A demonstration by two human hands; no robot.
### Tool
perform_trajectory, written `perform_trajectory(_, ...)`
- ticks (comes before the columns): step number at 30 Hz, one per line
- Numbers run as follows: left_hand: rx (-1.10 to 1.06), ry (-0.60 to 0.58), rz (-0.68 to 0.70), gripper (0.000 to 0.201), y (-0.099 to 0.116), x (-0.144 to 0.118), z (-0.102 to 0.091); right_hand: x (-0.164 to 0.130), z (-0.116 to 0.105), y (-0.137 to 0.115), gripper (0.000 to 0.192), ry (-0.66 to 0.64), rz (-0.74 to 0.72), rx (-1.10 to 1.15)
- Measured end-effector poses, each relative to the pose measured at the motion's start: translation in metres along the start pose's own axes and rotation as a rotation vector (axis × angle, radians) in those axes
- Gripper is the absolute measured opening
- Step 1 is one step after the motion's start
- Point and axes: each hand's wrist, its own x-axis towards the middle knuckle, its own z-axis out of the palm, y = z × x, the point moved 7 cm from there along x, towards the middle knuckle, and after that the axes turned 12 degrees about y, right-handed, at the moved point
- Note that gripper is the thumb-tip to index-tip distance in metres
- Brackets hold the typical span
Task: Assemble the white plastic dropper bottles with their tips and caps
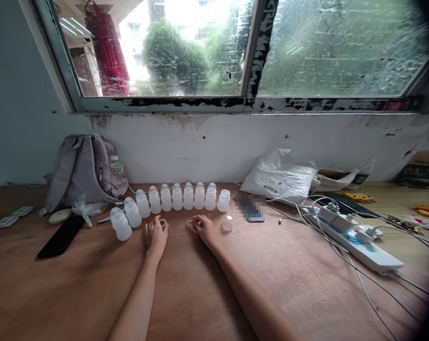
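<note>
The brown wooden worktop (pixel 207 293) runs back to a scuffed white wall under a window. Its near half is bare wood, crossed only by the person's two forearms. The clutter keeps to the back edge and the two sides.

The left hand (pixel 156 235) lies palm down near the middle of the back edge, fingers loosely together, with the fingertips on a small clear ring (pixel 163 221); whether they pinch it cannot be told. The right hand (pixel 204 227) rests just beside it, fingertips curled onto a small clear cap (pixel 191 223), seemingly nipping its rim. A second clear cap (pixel 227 224), round and shallow, lies apart to the right of that hand.

Just behind the hands, a row of small bottles (pixel 177 197) curves along the back edge. They are translucent white plastic, rounded at the shoulders and upright; the rightmost one is shorter and open-topped.

Toward the back left corner slumps a soft grey backpack (pixel 83 170) with a drink bottle in its side pocket. A flat black phone (pixel 61 237) lies in front of it. Toward the back right sits a crinkled white plastic bag (pixel 280 177). A long white power strip (pixel 353 239) with plugs and trailing cables angles toward the right edge.
</note>
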Motion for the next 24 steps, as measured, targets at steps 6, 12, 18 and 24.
perform_trajectory(6,-0.023,-0.010,0.012,0.029,0.000,-0.001,0.003,0.002,0.002,0.005,0.010,0.020,-0.003,-0.033)
perform_trajectory(12,-0.033,-0.013,0.008,0.028,-0.003,0.001,0.008,-0.002,-0.004,-0.002,0.017,0.040,-0.036,-0.047)
perform_trajectory(18,-0.042,-0.010,0.006,0.029,-0.003,0.003,0.013,-0.014,-0.052,-0.005,0.016,0.070,-0.128,-0.289)
perform_trajectory(24,-0.044,-0.011,0.024,0.032,0.001,0.002,0.013,-0.009,-0.092,0.017,0.017,0.086,-0.084,-0.559)
